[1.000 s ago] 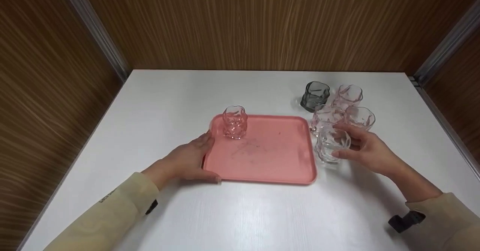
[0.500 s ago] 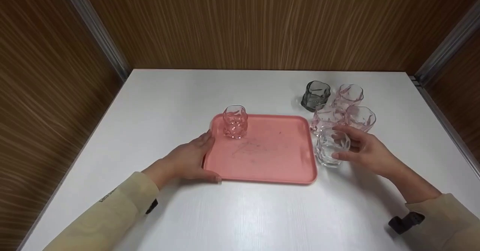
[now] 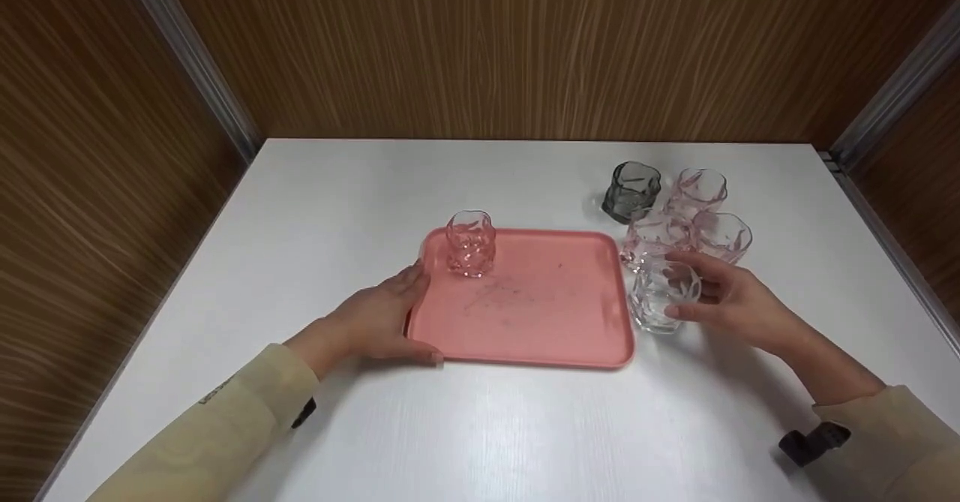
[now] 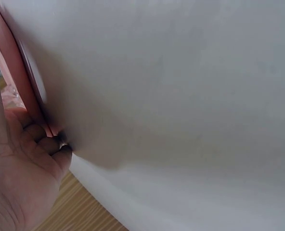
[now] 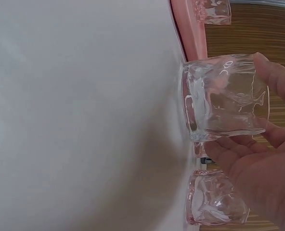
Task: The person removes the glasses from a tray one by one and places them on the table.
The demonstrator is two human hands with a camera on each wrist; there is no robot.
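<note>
My right hand (image 3: 731, 303) has its grip curled round the clear faceted glass tumbler (image 3: 660, 296), thumb on the near side, fingers (image 5: 272, 77) on the far side, the base down on the white counter (image 3: 525, 427) just off the right edge of the flat pink plastic tray (image 3: 540, 314). My left hand (image 3: 375, 322) grips the tray's left edge, fingers (image 4: 46, 139) tucked under the lip, thumb on the near left corner. To do this well I judge the lift should go straight up first, so the base clears the tray's raised rim, with the left hand holding the tray steady.

Room: behind my knuckles three pale pink glass tumblers (image 3: 694, 220) crowd close, and a smoky grey glass tumbler (image 3: 631, 190) stands beyond them toward the counter's far right corner, so no backward swing. Leftward is open: one pink glass tumbler (image 3: 470, 243) stands at the tray's far left corner, the remaining tray floor bare.
</note>
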